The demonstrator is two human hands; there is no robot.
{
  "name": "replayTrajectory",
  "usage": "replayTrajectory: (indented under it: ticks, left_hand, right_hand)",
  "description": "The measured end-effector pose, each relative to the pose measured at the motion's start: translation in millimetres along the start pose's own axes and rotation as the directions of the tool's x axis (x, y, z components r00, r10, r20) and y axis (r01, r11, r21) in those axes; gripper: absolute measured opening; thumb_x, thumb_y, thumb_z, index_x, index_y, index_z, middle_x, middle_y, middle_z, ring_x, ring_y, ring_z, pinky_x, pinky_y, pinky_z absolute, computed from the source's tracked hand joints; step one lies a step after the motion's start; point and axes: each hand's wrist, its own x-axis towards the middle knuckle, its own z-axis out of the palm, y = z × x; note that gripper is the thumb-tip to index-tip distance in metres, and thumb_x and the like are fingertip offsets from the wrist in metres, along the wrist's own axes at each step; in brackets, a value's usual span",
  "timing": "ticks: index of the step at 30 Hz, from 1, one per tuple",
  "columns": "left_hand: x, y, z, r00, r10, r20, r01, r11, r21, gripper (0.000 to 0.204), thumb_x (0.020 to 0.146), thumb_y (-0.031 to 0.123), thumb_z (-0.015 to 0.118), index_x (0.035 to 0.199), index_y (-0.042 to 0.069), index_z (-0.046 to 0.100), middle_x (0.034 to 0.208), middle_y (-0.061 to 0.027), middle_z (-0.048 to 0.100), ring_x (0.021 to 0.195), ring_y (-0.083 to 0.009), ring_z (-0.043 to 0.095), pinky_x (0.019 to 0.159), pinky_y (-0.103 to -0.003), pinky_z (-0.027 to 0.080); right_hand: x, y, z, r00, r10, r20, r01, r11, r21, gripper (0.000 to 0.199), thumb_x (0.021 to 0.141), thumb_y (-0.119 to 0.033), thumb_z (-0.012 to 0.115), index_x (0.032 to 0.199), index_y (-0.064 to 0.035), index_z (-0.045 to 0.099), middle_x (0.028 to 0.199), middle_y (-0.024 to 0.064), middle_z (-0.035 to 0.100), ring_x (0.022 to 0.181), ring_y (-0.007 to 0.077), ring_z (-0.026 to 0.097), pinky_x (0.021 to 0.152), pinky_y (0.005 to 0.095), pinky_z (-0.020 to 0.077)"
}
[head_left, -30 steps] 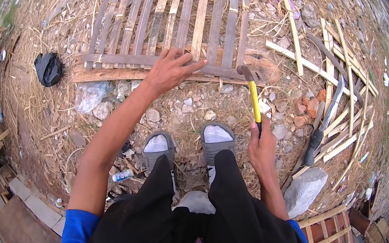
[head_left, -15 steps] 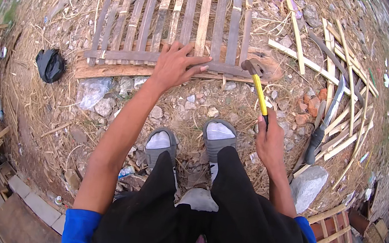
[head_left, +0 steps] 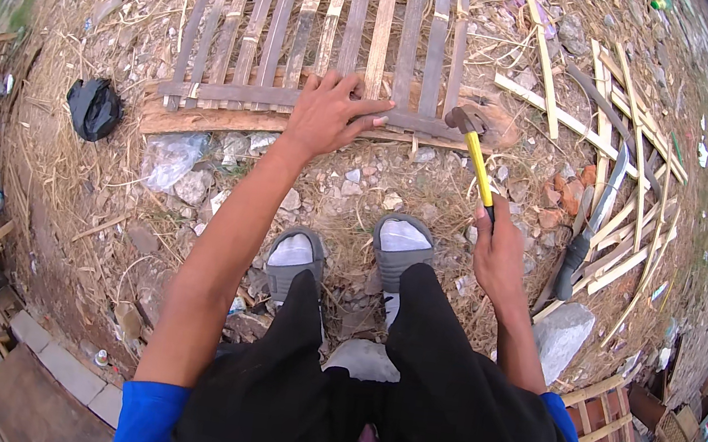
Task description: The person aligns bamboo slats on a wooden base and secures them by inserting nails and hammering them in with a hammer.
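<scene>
So the left hand (head_left: 328,113) is lying flat, fingers spread, on the lower crossbar of a weathered panel of bamboo slats (head_left: 326,36) that's sitting on the rocky, straw-covered ground (head_left: 104,195). The right hand (head_left: 498,255) is keeping its grip clamped on a yellow-handled hammer (head_left: 477,152), with the dark head resting right at the panel's lower right edge. There's open dirt between the panel and the grey shoes (head_left: 345,251). Off to the right, loose bamboo strips (head_left: 625,160) and a long knife (head_left: 595,214) are crowding things.
</scene>
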Motion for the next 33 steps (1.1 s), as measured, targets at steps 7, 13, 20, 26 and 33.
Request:
replayTrajectory:
  ticks: [7, 13, 20, 26, 33]
  left_hand:
    - [-4.0, -0.8, -0.7, 0.996, -0.051, 0.076, 0.049, 0.998, 0.024, 0.029, 0.092, 0.048, 0.059, 0.119, 0.043, 0.068, 0.108, -0.0032, 0.057, 0.096, -0.0237, 0.049, 0.083, -0.040, 0.037]
    - [-2.4, -1.7, 0.2, 1.000, -0.014, 0.005, 0.014, 1.000, 0.028, 0.030, 0.092, 0.047, 0.059, 0.120, 0.041, 0.068, 0.106, -0.0041, 0.057, 0.094, -0.0242, 0.049, 0.083, -0.040, 0.036]
    - [-2.2, -2.3, 3.2, 1.000, -0.008, 0.015, 0.007, 1.000, 0.006, 0.028, 0.091, 0.048, 0.060, 0.117, 0.044, 0.069, 0.110, -0.0030, 0.058, 0.093, -0.0243, 0.050, 0.081, -0.039, 0.037]
    - [-5.0, -4.1, 4.1, 0.999, 0.015, -0.047, -0.013, 0.999, 0.051, 0.028, 0.091, 0.047, 0.060, 0.117, 0.043, 0.069, 0.109, -0.0034, 0.058, 0.094, -0.0245, 0.051, 0.081, -0.039, 0.037]
    - [0.7, 2.2, 5.8, 1.000, -0.016, 0.027, 0.016, 1.000, -0.014, 0.027, 0.092, 0.045, 0.060, 0.117, 0.042, 0.069, 0.110, -0.0035, 0.058, 0.095, -0.0246, 0.050, 0.081, -0.040, 0.036]
  right_hand:
    - [-2.4, -53.6, -40.3, 0.984, -0.114, -0.139, 0.121, 0.992, 0.040, 0.027, 0.104, -0.021, 0.046, 0.123, -0.0022, 0.050, 0.070, 0.0208, 0.056, 0.061, 0.0403, 0.057, 0.056, 0.0459, 0.0400]
    - [-2.0, -26.1, -8.0, 0.996, -0.048, -0.072, 0.055, 0.994, 0.097, 0.025, 0.104, -0.020, 0.045, 0.119, -0.0010, 0.049, 0.074, 0.0237, 0.059, 0.068, 0.0429, 0.060, 0.059, 0.0480, 0.0415]
    - [1.3, -9.4, -0.3, 0.997, -0.059, -0.049, 0.059, 0.998, 0.015, 0.026, 0.103, -0.020, 0.047, 0.120, -0.0016, 0.049, 0.074, 0.0262, 0.060, 0.070, 0.0463, 0.060, 0.061, 0.0508, 0.0418]
    - [0.3, -55.1, -35.7, 0.967, -0.186, -0.175, 0.192, 0.981, 0.014, 0.026, 0.104, -0.023, 0.045, 0.118, -0.0015, 0.048, 0.064, 0.0184, 0.052, 0.058, 0.0416, 0.054, 0.054, 0.0477, 0.0388]
    - [2.1, -8.5, -7.8, 0.995, -0.088, -0.043, 0.079, 0.978, -0.191, 0.017, 0.101, -0.016, 0.050, 0.105, -0.0018, 0.043, 0.064, 0.0278, 0.057, 0.063, 0.0503, 0.057, 0.053, 0.0568, 0.0384]
